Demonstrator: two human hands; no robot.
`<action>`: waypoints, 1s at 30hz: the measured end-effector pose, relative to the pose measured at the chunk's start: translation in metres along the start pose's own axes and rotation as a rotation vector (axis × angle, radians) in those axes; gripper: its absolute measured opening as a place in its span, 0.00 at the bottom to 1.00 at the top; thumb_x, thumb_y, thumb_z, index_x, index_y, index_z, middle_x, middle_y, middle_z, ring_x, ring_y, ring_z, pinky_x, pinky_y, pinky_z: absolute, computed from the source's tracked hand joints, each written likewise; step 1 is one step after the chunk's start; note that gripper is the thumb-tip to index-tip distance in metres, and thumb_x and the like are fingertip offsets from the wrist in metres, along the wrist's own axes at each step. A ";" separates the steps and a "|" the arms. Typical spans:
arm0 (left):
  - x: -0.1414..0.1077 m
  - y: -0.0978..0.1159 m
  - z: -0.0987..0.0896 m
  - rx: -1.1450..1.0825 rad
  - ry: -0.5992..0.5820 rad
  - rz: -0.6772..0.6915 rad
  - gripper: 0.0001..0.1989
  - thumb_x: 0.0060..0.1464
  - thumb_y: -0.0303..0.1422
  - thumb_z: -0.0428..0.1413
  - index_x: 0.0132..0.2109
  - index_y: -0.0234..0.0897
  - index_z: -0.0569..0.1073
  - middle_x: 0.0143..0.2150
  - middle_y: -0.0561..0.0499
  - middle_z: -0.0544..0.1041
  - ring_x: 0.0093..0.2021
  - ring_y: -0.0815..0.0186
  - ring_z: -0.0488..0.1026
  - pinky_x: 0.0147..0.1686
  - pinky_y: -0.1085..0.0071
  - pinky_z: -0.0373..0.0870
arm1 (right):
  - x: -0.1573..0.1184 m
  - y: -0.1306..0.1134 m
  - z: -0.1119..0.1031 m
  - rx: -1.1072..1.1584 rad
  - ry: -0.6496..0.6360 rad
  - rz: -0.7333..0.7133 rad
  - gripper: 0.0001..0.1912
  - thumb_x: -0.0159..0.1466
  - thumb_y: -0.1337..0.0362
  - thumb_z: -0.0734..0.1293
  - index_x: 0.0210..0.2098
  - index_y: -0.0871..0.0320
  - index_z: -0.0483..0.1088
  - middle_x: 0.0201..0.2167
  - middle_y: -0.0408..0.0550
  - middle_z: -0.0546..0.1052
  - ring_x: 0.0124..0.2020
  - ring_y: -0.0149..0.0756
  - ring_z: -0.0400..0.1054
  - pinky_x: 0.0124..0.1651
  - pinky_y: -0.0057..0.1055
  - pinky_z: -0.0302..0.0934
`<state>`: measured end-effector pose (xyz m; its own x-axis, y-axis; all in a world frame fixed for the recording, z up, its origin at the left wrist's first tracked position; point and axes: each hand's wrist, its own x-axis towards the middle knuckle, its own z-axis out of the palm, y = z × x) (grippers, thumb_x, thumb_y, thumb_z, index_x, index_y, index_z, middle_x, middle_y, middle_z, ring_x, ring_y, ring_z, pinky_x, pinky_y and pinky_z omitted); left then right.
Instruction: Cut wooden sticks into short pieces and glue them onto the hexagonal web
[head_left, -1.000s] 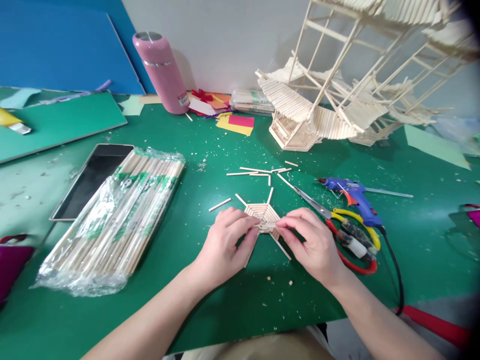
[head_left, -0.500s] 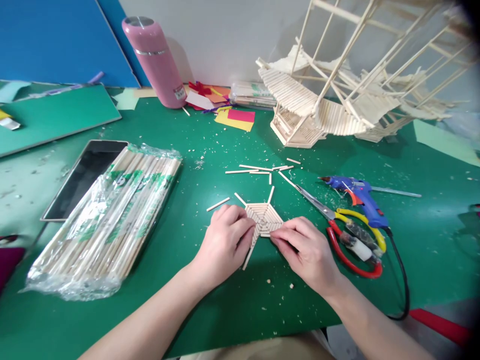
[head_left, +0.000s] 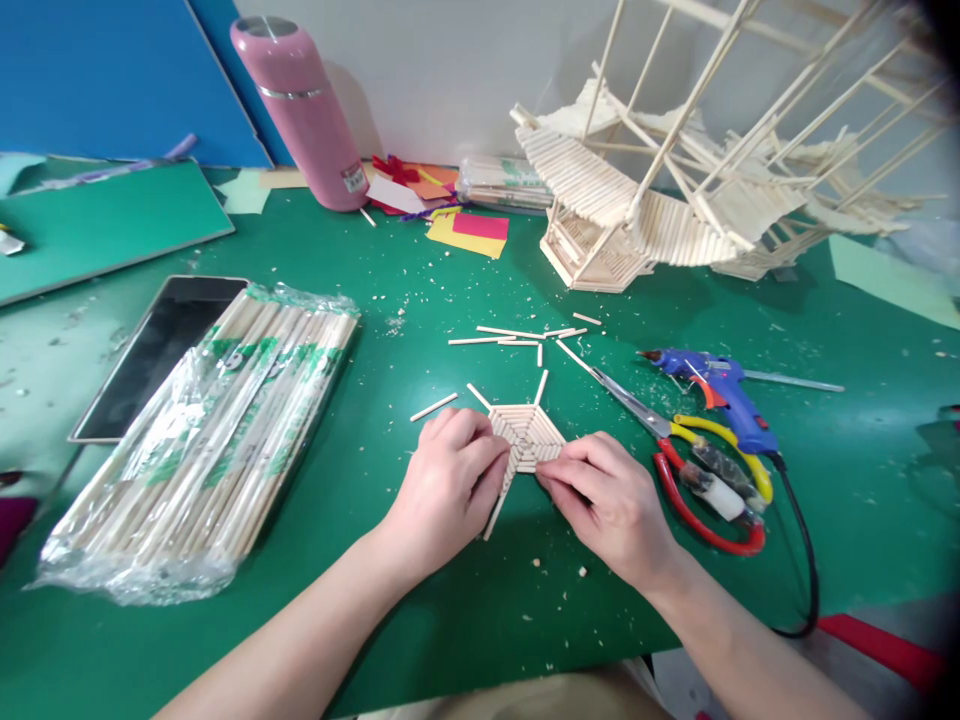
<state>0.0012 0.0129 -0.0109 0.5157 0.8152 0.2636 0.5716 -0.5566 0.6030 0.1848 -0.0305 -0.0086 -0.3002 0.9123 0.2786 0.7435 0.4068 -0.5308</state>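
Note:
Between my hands lies a small web-shaped panel of thin wooden sticks (head_left: 529, 432), with longer sticks jutting from its corners. My left hand (head_left: 454, 470) pinches the panel's left edge, thumb and forefinger together. At the lower right edge, my right hand (head_left: 607, 500) is closed, its fingertips pressed to the panel; any small piece in them is hidden. Several cut sticks (head_left: 510, 333) lie just beyond the panel, and one loose stick (head_left: 433, 406) rests near my left hand. Scissors (head_left: 637, 402) with red and yellow handles lie right of the panel, tips beside a stick.
A blue glue gun (head_left: 716, 390) with a cord lies at the right. A large stick-built model (head_left: 600, 190) stands behind. At the left, a plastic-wrapped bundle of sticks (head_left: 217, 440) overlaps a phone (head_left: 161, 350). A pink flask (head_left: 304, 110) and coloured paper (head_left: 469, 232) are farther back.
Both hands keep their hold on the panel; my right fingertips have shifted very slightly left. The view has moved a little, and nothing else visibly differs.

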 end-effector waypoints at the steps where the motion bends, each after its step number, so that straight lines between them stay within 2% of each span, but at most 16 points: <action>1: 0.000 0.000 0.000 0.002 -0.001 0.001 0.08 0.55 0.28 0.49 0.34 0.35 0.73 0.34 0.47 0.68 0.35 0.64 0.64 0.35 0.64 0.64 | 0.000 0.000 0.000 0.001 -0.003 0.000 0.08 0.60 0.71 0.62 0.36 0.58 0.73 0.29 0.48 0.72 0.33 0.35 0.64 0.34 0.33 0.62; 10: -0.001 0.000 0.000 0.003 0.005 -0.007 0.08 0.55 0.28 0.49 0.34 0.35 0.73 0.34 0.47 0.69 0.34 0.64 0.64 0.35 0.64 0.64 | -0.002 0.000 0.002 -0.003 0.012 0.003 0.09 0.59 0.71 0.63 0.36 0.57 0.73 0.29 0.48 0.72 0.32 0.35 0.64 0.34 0.33 0.62; 16: -0.001 0.002 0.000 0.034 0.025 0.009 0.07 0.55 0.28 0.49 0.35 0.35 0.72 0.34 0.47 0.69 0.34 0.64 0.64 0.35 0.64 0.63 | -0.001 0.000 0.002 0.040 0.033 0.043 0.13 0.59 0.69 0.63 0.44 0.58 0.67 0.33 0.49 0.71 0.35 0.37 0.65 0.38 0.35 0.63; 19: -0.003 0.005 -0.001 0.061 0.043 0.040 0.07 0.54 0.28 0.49 0.35 0.35 0.72 0.35 0.47 0.69 0.36 0.63 0.64 0.37 0.63 0.62 | -0.002 0.001 0.002 0.061 0.062 0.078 0.10 0.59 0.68 0.63 0.41 0.58 0.65 0.31 0.48 0.70 0.33 0.36 0.64 0.35 0.34 0.62; 22: -0.004 0.007 -0.002 0.062 0.011 0.085 0.07 0.54 0.27 0.49 0.37 0.36 0.72 0.36 0.48 0.69 0.38 0.63 0.64 0.39 0.63 0.61 | -0.002 0.000 0.003 0.070 0.064 0.107 0.06 0.58 0.68 0.63 0.37 0.58 0.64 0.30 0.47 0.69 0.32 0.35 0.64 0.34 0.33 0.61; 30: -0.004 0.009 -0.003 0.095 -0.073 0.157 0.09 0.54 0.26 0.48 0.36 0.38 0.73 0.37 0.46 0.70 0.41 0.60 0.63 0.39 0.61 0.59 | -0.001 -0.002 0.006 0.063 0.049 0.155 0.10 0.56 0.71 0.63 0.38 0.58 0.61 0.31 0.47 0.68 0.32 0.35 0.63 0.35 0.33 0.61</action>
<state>0.0018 0.0051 -0.0042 0.6458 0.7057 0.2914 0.5368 -0.6911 0.4839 0.1797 -0.0318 -0.0123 -0.1542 0.9617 0.2268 0.7395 0.2645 -0.6190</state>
